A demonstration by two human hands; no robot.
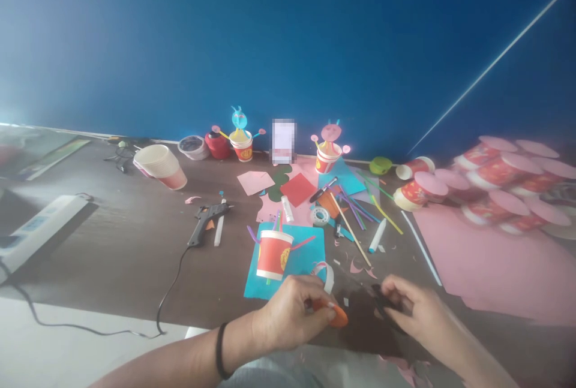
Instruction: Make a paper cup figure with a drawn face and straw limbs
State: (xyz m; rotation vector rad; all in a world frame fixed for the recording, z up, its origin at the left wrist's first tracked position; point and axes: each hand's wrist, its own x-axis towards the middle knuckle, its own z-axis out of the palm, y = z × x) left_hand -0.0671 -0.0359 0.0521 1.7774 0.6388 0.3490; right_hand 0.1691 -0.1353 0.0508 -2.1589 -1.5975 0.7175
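Pinched between the thumb and fingers of my left hand (297, 310) is an orange paper piece (338, 316) with a rounded edge. My right hand (411, 310) is closed round the black handles of a pair of scissors (382, 301). The scissor blades point left, apart from the orange piece. Just beyond my left hand, a red and white paper cup (272, 256) with straws sticking out of it stands on a blue paper sheet (310, 247). A curled white strip (330, 277) lies beside that sheet.
A glue gun (209, 220) with its cord lies left of the cup. Stacked cups (159, 166) lean at the back left. Two cup figures (243, 149) stand by the wall. Straws, a marker (377, 235) and tape (320, 215) lie centre-right. Pink sheets (486, 262) and several pink-topped cups (499, 166) fill the right.
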